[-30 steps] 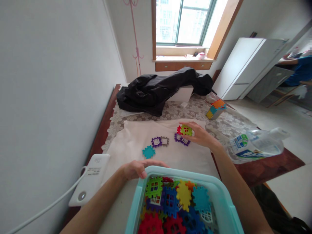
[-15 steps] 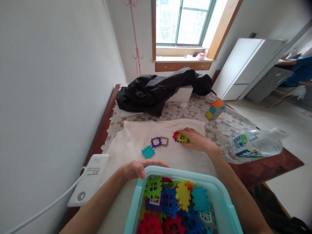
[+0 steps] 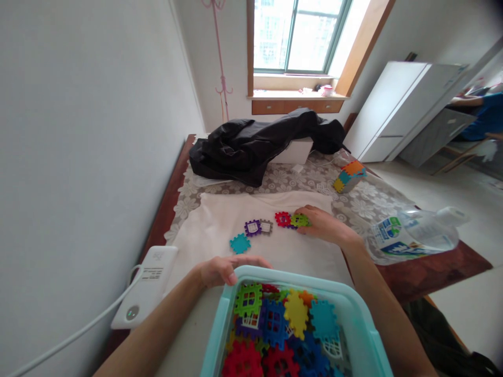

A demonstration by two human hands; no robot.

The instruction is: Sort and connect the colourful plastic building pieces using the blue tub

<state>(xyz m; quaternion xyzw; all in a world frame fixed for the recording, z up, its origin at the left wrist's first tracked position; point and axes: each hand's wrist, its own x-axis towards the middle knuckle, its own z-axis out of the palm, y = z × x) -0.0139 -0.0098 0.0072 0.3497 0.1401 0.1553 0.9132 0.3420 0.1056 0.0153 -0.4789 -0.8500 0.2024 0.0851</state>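
Note:
My left hand (image 3: 220,269) grips the far left corner of a light turquoise plastic bin (image 3: 302,276), its thumb at the rim and its fingers along the outer wall. Notched plastic building tiles fill the bin, among them a yellow tile (image 3: 296,313) and a blue tile (image 3: 274,323). Out on the white cloth, my right hand (image 3: 320,224) has its fingers closed on a green window tile (image 3: 301,220). A red tile (image 3: 283,219) lies just left of it, and a bit of purple shows under the green one. Further left are a purple tile (image 3: 252,228), a grey tile (image 3: 266,226) and a turquoise tile (image 3: 240,243).
The white cloth (image 3: 220,209) covers part of a lace-topped table. A built block of tiles (image 3: 349,176) stands at the back right. A large clear bottle (image 3: 416,235) lies at the right, a white power strip (image 3: 151,283) at the left, black fabric (image 3: 251,149) behind.
My right hand has shifted slightly right with the green tile, so more of the red tile shows. My left hand stays at the bin's corner.

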